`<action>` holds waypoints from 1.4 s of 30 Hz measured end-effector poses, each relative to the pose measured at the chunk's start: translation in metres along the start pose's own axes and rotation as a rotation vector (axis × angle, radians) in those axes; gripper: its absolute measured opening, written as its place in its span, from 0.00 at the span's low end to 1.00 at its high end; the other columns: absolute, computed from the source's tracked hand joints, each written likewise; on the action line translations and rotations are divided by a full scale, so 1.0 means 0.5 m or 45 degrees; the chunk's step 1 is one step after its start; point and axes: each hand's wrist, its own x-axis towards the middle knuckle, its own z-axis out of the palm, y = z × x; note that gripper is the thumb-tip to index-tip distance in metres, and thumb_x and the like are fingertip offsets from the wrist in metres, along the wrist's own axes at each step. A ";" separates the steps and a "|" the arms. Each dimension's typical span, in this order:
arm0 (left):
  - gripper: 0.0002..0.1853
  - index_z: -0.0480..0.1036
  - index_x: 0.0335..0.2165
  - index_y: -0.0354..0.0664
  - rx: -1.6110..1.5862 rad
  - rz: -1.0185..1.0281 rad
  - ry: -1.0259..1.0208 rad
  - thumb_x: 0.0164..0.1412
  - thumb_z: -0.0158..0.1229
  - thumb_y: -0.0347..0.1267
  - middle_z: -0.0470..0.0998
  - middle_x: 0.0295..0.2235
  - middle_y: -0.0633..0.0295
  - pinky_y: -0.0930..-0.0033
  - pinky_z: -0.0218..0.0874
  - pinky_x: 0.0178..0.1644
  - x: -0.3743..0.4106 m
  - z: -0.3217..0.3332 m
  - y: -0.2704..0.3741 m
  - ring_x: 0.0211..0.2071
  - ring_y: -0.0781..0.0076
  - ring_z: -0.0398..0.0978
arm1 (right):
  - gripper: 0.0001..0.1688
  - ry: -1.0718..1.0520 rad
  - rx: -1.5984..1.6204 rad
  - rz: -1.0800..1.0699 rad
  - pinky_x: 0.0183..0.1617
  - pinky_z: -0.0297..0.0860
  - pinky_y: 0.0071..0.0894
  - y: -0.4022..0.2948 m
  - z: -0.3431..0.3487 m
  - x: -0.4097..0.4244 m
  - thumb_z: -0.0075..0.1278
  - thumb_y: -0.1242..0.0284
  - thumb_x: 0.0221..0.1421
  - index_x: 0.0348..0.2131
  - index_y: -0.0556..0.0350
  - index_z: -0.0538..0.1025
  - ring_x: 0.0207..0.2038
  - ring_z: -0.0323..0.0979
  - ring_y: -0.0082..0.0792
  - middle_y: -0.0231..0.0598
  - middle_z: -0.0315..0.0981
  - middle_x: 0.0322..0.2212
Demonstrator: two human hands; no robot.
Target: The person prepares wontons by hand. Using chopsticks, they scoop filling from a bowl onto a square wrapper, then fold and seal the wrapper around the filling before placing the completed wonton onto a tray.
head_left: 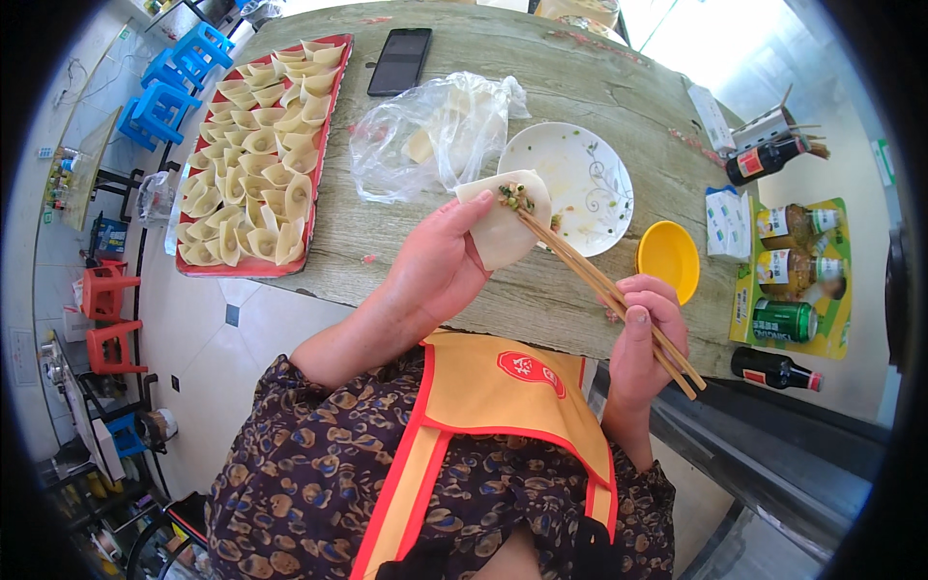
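Note:
On the fingers of my left hand (453, 254) lies a flat dough wrapper (504, 235), its edge pinned under the thumb. Wooden chopsticks (587, 272) are gripped in my right hand (649, 333), their tips touching a small heap of chopped filling with green bits (515, 197) near the wrapper's far edge. Just beyond, a white plate (558, 159) with a leaf pattern carries scattered scraps of filling. A clear plastic bag (442, 138) with pale wrappers inside lies left of the plate. Folded wontons (261, 141) fill a red tray (313, 225) at the left.
A black phone (400, 61) rests on the wooden table (341, 246) behind the bag. The yellow bowl (668, 261) stands close to my right hand. Along the right edge are a tissue pack (727, 223), dark bottles (776, 370), a green can (784, 320) and a chopstick holder (761, 129).

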 end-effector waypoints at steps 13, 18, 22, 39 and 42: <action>0.21 0.63 0.58 0.29 0.031 -0.035 0.006 0.73 0.44 0.33 0.72 0.56 0.50 0.54 0.61 0.64 0.002 0.000 -0.007 0.57 0.58 0.72 | 0.08 0.160 0.298 0.089 0.42 0.81 0.37 -0.006 0.011 0.019 0.46 0.81 0.62 0.39 0.70 0.74 0.43 0.73 0.35 0.53 0.71 0.43; 0.22 0.63 0.58 0.29 0.018 -0.036 -0.042 0.73 0.44 0.32 0.72 0.56 0.50 0.54 0.61 0.65 0.004 -0.009 -0.005 0.57 0.58 0.71 | 0.08 0.137 0.318 0.121 0.43 0.81 0.37 0.005 0.007 0.017 0.45 0.82 0.62 0.39 0.72 0.74 0.43 0.73 0.35 0.52 0.71 0.43; 0.22 0.62 0.58 0.29 0.002 -0.036 -0.024 0.72 0.44 0.32 0.71 0.56 0.49 0.54 0.60 0.65 0.006 -0.015 -0.005 0.58 0.58 0.71 | 0.08 0.146 0.322 0.162 0.43 0.80 0.36 0.006 0.007 0.015 0.45 0.82 0.62 0.39 0.72 0.75 0.43 0.73 0.35 0.53 0.71 0.43; 0.21 0.63 0.57 0.29 0.035 -0.043 0.049 0.72 0.45 0.32 0.73 0.54 0.49 0.54 0.64 0.62 0.004 -0.024 -0.008 0.55 0.58 0.74 | 0.11 0.356 0.403 0.168 0.45 0.78 0.39 0.020 0.006 0.009 0.45 0.75 0.65 0.40 0.70 0.74 0.40 0.75 0.38 0.52 0.72 0.43; 0.20 0.63 0.57 0.30 0.045 -0.046 0.060 0.72 0.45 0.32 0.73 0.54 0.50 0.54 0.64 0.62 0.003 -0.025 -0.010 0.55 0.58 0.74 | 0.10 0.335 0.453 0.159 0.45 0.79 0.38 0.019 0.000 0.011 0.46 0.77 0.65 0.40 0.69 0.75 0.39 0.76 0.38 0.51 0.72 0.43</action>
